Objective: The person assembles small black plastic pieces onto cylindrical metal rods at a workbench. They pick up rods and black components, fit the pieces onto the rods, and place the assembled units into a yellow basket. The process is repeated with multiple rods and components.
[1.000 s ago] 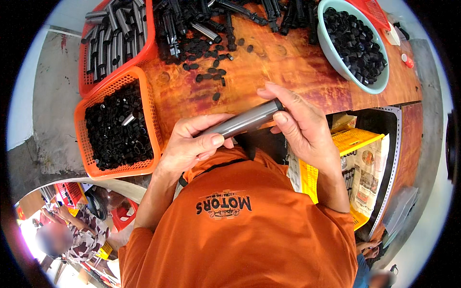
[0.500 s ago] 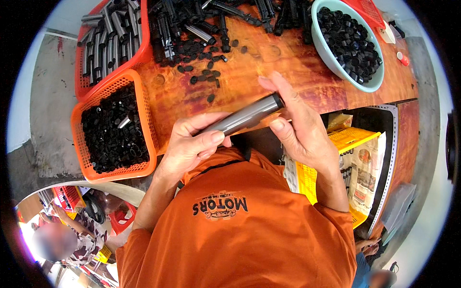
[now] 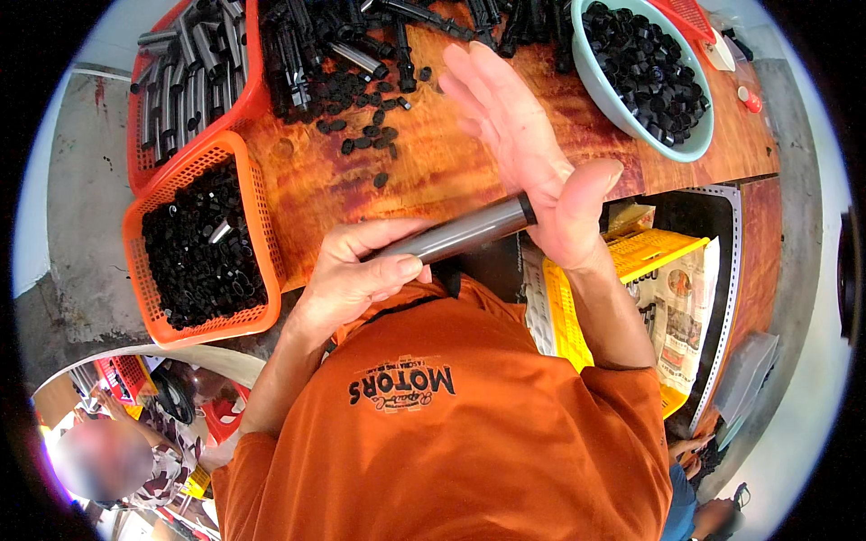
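A grey metallic tube [image 3: 465, 234] with a black cap [image 3: 527, 209] on its right end lies slantwise in front of my body. My left hand [image 3: 361, 268] grips its left end, fingers wrapped round and thumb along the top. At the capped end, the palm of my right hand [image 3: 538, 167] rests against the cap, its fingers stretched out and thumb apart. Small black round pieces [image 3: 365, 140] lie scattered on the wooden table [image 3: 433, 162] beyond the tube.
An orange basket [image 3: 275, 298] of small black parts stands at left, beside a red basket [image 3: 253, 77] of grey tubes. A pale blue bowl [image 3: 591, 86] of black caps sits far right. Below the table edge is a yellow crate [image 3: 663, 257]. Another person [image 3: 167, 460] sits lower left.
My right hand has gone from curving round beside the capped end to lying flat against it, fingers straightened away from me. My left hand keeps its hold on the tube.
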Motion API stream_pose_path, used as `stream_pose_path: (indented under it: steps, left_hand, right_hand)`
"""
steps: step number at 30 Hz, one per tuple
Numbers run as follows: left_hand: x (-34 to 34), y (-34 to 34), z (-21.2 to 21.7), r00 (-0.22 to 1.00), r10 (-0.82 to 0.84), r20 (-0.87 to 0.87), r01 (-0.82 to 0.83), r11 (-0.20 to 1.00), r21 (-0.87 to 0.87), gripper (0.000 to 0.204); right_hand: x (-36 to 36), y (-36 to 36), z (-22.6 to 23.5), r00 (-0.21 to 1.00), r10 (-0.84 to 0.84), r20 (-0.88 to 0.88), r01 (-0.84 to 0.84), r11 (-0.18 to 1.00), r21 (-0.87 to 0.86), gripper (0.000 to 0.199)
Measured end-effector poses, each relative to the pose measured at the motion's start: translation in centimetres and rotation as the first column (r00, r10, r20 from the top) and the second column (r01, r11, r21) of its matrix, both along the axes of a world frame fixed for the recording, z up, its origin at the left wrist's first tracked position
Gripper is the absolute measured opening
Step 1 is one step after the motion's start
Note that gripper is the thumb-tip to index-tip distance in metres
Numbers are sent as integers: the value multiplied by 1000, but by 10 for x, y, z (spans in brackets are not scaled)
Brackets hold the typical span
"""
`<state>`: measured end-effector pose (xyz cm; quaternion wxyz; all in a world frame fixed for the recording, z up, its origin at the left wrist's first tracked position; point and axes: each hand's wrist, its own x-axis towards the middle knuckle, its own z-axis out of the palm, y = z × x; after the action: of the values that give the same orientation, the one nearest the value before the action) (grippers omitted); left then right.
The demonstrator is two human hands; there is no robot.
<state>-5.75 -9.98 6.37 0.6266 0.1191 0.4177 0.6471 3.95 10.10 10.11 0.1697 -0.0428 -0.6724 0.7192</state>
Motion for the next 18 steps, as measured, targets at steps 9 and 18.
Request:
stream_pose_path:
  steps: [9,18]
  left_hand:
    - [4,8,6,611,62,-789,76,988,137,45]
    - [7,12,30,59,136,-989,184,972,145,56]
  right_hand:
    - [4,3,-7,1000,4,-20,-5,999,-50,116]
    - [11,1,-7,986,-4,169,19,996,-90,115]
